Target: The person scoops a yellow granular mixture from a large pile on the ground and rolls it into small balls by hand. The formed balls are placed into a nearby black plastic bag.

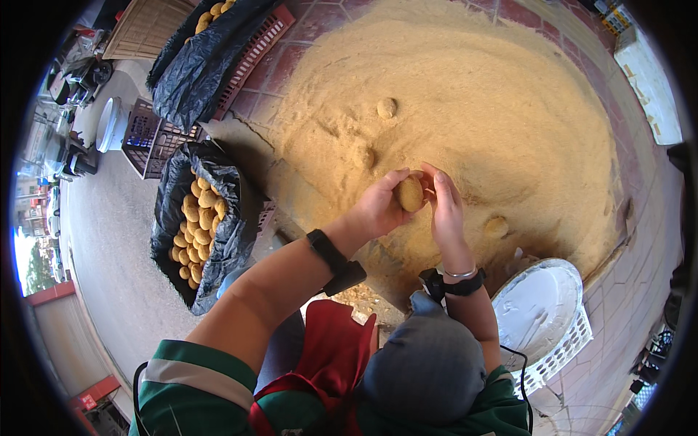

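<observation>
An egg-shaped ball coated in tan husk (pixel 409 194), probably an egg, is held between both hands above a heap of tan husk (pixel 491 109). My left hand (pixel 381 206) grips it from the left, with the thumb along its top. The fingers of my right hand (pixel 447 210) curve around its right side. Three more coated balls lie in the heap: one at the back (pixel 386 108), one half covered just beyond my hands (pixel 363 156), and one to the right (pixel 496 226), partly sunk in the husk.
On my left, a crate lined with black plastic (pixel 163 256) holds many coated balls. Beyond it stand another lined crate (pixel 191 82), a purple plastic crate (pixel 142 136) and a white bucket (pixel 110 124). A round tub smeared with pale paste (pixel 537 310) sits in a white basket (pixel 561 349) at right.
</observation>
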`<move>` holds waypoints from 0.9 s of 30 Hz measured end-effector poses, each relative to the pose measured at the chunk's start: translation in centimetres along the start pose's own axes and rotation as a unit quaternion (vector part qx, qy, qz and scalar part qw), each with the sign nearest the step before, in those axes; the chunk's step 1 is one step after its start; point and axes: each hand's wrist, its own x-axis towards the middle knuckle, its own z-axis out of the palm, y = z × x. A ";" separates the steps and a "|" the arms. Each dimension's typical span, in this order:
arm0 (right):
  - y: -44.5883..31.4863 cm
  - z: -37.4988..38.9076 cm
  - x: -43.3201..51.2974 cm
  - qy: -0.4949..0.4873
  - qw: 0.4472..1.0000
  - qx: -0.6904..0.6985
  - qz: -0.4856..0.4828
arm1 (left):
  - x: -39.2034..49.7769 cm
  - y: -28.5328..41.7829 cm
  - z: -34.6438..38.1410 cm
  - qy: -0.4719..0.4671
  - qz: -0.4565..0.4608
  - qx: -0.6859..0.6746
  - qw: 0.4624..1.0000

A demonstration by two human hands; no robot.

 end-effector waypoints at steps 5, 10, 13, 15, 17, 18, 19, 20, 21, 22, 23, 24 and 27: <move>0.8 0.1 0.7 0.015 0.999 -0.039 -0.032 | 0.4 0.2 -0.3 -0.058 -0.012 -0.053 0.997; -0.6 3.0 0.0 0.037 0.914 -0.324 -0.241 | 0.1 -0.5 -0.6 -0.060 -0.124 -0.270 0.953; -1.0 6.1 -2.3 -0.059 0.834 -0.402 -0.373 | 0.1 -1.2 -0.8 0.117 0.117 -0.054 0.985; -1.2 6.6 -2.1 -0.085 0.818 -0.400 -0.404 | -0.1 -1.4 -1.0 0.194 0.210 0.035 0.958; -1.0 6.0 -1.1 -0.069 0.834 -0.380 -0.394 | -0.2 -1.3 -1.0 0.072 0.241 0.051 0.966; -0.9 5.3 -0.2 -0.037 0.853 -0.386 -0.350 | -0.3 -1.3 -0.8 0.043 0.120 0.004 0.992; -0.7 4.6 0.9 -0.009 0.880 -0.393 -0.265 | -0.4 -0.9 -0.7 -0.001 0.015 -0.029 0.999; -0.3 3.9 0.8 0.017 0.889 -0.366 -0.273 | -0.5 -1.2 -0.4 -0.014 0.010 -0.048 0.999; 0.0 3.2 1.3 0.049 0.919 -0.337 -0.201 | -0.6 -1.1 -0.2 0.030 0.007 -0.042 0.999; 0.8 3.1 0.7 -0.002 0.915 -0.348 -0.205 | -0.8 -0.8 -0.1 0.037 0.004 -0.046 0.998; 1.5 2.9 0.1 -0.108 0.931 -0.274 -0.215 | -0.9 -0.6 -0.1 0.006 -0.003 -0.064 0.998; 2.2 2.7 -0.1 -0.109 0.934 -0.253 -0.228 | -0.9 -0.1 -0.2 0.030 0.016 -0.035 0.999; 4.6 1.4 0.0 -0.029 0.971 -0.174 -0.160 | -0.4 1.1 -0.8 0.211 -0.016 -0.063 0.975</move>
